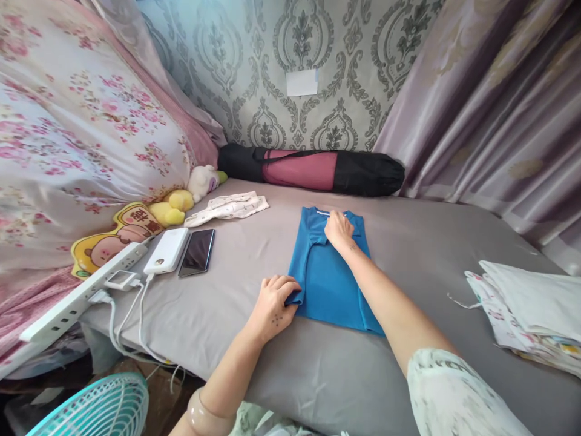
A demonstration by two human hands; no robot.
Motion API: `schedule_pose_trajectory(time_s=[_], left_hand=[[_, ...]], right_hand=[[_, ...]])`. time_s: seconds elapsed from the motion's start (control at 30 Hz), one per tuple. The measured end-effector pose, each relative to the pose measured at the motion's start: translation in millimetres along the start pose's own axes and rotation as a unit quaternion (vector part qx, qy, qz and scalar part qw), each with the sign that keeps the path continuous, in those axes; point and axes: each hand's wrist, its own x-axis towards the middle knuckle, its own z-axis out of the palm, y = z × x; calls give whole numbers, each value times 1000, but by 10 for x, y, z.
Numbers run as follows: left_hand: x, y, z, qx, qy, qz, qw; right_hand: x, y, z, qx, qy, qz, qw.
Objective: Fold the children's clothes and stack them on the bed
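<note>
A blue shirt (333, 284) lies partly folded on the grey bed sheet, its collar pointing away from me and its left side turned inward. At the shirt's near left corner, my left hand (275, 306) is closed on the hem, with the cloth between thumb and fingers. My right hand (339, 230) rests at the upper part, just below the collar, with its fingers curled down onto the fabric. The right forearm crosses over the shirt's right side and hides part of it.
Folded clothes (535, 309) are stacked at the right. On the left are a phone (197, 252), a white power bank (167, 251), a power strip (86, 293) with cables, and plush toys (170, 209). A patterned cloth (229, 207) and long bag (299, 169) lie farther back; a fan (102, 406) stands below.
</note>
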Motion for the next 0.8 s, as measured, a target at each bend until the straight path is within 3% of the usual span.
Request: schedule_pose_trajectory(time_s=[0.13,0.47,0.63,0.8], left_hand=[[-4,22,-26,-6,-4,6,1000],[49,74,-84,-12,-22,0,1000],[60,81,-91,-15,-36,-13,999],[67,115,-113,-18,-40,-13,999]], right_hand=[[250,-75,90,13,-36,-81,996],[851,-276,486,3,-70,-87,994],[923,-314,569,6,-76,-72,994],[849,-350,602,7,-38,-63,997]])
